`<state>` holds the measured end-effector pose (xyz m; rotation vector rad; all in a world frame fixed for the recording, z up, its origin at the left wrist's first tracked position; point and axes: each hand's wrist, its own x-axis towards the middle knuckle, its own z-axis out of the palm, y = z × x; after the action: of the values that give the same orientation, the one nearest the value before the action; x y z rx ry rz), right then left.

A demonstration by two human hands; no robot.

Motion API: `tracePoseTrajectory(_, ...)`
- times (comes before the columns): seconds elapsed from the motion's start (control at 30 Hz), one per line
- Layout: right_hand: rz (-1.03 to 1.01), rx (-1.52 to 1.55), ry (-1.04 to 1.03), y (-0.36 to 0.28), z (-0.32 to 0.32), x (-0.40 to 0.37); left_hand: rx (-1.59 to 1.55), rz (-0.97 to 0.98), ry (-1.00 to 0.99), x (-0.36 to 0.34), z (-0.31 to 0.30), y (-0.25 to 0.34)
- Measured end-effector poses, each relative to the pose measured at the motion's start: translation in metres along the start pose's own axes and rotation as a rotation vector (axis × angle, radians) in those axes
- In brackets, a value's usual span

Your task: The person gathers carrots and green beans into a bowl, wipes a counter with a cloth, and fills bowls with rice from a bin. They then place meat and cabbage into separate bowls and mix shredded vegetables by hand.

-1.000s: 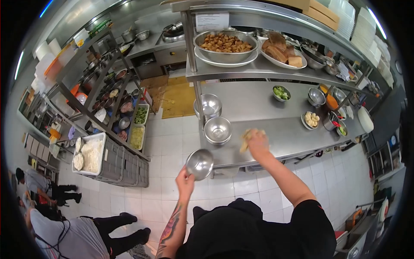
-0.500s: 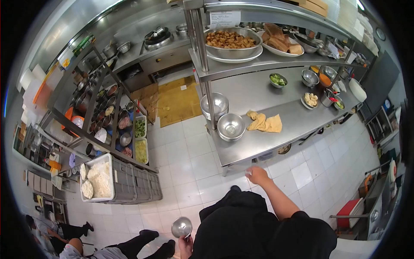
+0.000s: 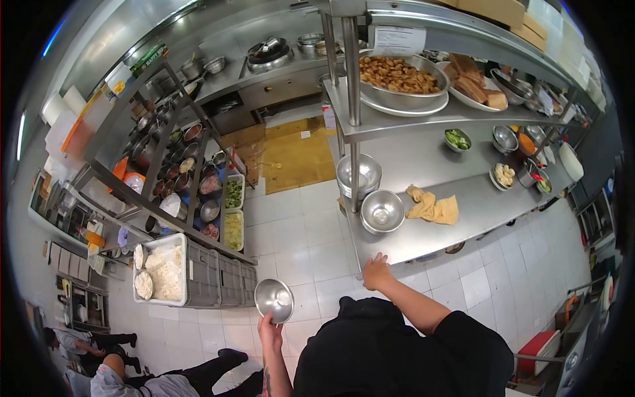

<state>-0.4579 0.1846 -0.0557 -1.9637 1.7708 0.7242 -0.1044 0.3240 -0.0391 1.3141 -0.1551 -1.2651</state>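
Note:
My left hand [image 3: 267, 331] is closed on the rim of a steel mixing bowl [image 3: 275, 298], held out over the floor with its hollow facing up. Nothing shows inside the bowl except a bright reflection. Close to the front left corner of the steel table [image 3: 397, 248] is my right hand [image 3: 376, 272], its fingers apart and no object visible in it. Just beyond it on the table stand nested steel bowls [image 3: 382, 213], with a second stack [image 3: 358, 173] behind them. A crumpled yellowish cloth [image 3: 433, 206] lies to their right.
The shelf above holds a large bowl of browned chunks [image 3: 399, 74] and a plate of brown slabs [image 3: 479, 86]. A grey crate [image 3: 218, 281] with a tub of white flakes stands left, beside an ingredient rack [image 3: 169, 192]. Two people [image 3: 175, 384] are at lower left.
My left hand has lifted the bowl forward. My right hand has moved left relative to my body, toward the table corner. The view has shifted, so the table appears further right.

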Motion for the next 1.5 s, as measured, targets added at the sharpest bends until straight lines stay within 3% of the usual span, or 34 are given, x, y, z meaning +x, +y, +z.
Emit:
tracePoseTrajectory(0.17, -0.005, -0.082, -0.081, -0.003, -0.007, 0.015, -0.129, -0.242, 0.049, 0.036, -0.095, -0.074)
tracePoseTrajectory(0.2, 0.001, -0.081, -0.078, 0.001, -0.015, 0.016, -0.189, -0.335, 0.013, 0.037, -0.089, -0.075)
tracePoseTrajectory(0.27, -0.162, -0.098, -0.150, 0.007, -0.029, 0.013, -0.198, -0.397, 0.226, 0.023, -0.063, -0.078)
tracePoseTrajectory(0.4, -0.220, 0.021, -0.192, 0.019, -0.046, 0.012, -0.140, -0.449, 0.066, 0.043, -0.043, -0.082)
tracePoseTrajectory(0.6, -0.241, 0.147, -0.067, 0.026, -0.036, 0.009, 0.163, -0.219, -0.080, 0.056, 0.052, -0.028)
tracePoseTrajectory(0.67, -0.430, 0.641, 0.206, 0.025, -0.028, 0.001, 0.359, -0.126, -0.240, 0.063, 0.080, -0.015)
tracePoseTrajectory(0.7, -0.475, 0.932, 0.212, 0.019, -0.027, -0.004, 0.435, -0.091, -0.314, 0.061, 0.094, -0.008)
tracePoseTrajectory(0.73, -0.468, 0.933, 0.208, 0.012, -0.036, -0.016, 0.437, -0.099, -0.315, 0.059, 0.109, -0.002)
tracePoseTrajectory(0.8, -0.471, 1.370, 0.094, 0.002, -0.050, -0.033, 0.498, -0.083, -0.531, 0.056, 0.132, 0.003)
tracePoseTrajectory(0.83, -0.524, 1.200, 0.336, 0.000, -0.040, -0.026, 0.552, -0.059, -0.603, 0.060, 0.135, -0.001)
tracePoseTrajectory(0.87, -0.522, 1.203, 0.337, 0.001, -0.042, -0.026, 0.555, -0.060, -0.605, 0.057, 0.142, -0.002)
tracePoseTrajectory(0.93, -0.330, 1.358, 0.402, 0.007, -0.047, -0.029, 0.582, -0.091, -0.718, 0.045, 0.158, 0.001)
tracePoseTrajectory(1.0, -0.321, 1.364, 0.412, 0.026, -0.042, -0.018, 0.577, -0.136, -0.765, 0.034, 0.167, 0.009)
tracePoseTrajectory(1.07, -0.342, 1.616, 0.449, 0.049, -0.057, -0.022, 0.524, -0.156, -0.915, 0.032, 0.169, 0.013)
tracePoseTrajectory(1.2, -0.194, 1.429, 0.735, 0.127, -0.084, -0.028, 0.620, -0.092, -0.899, 0.038, 0.156, 0.022)
tracePoseTrajectory(1.33, -0.047, 1.380, 1.039, 0.183, -0.136, -0.057, 0.638, -0.050, -0.674, 0.053, 0.118, 0.025)
tracePoseTrajectory(1.5, -0.021, 1.623, 1.040, 0.188, -0.160, -0.068, 0.534, -0.069, -0.404, 0.060, 0.074, 0.028)
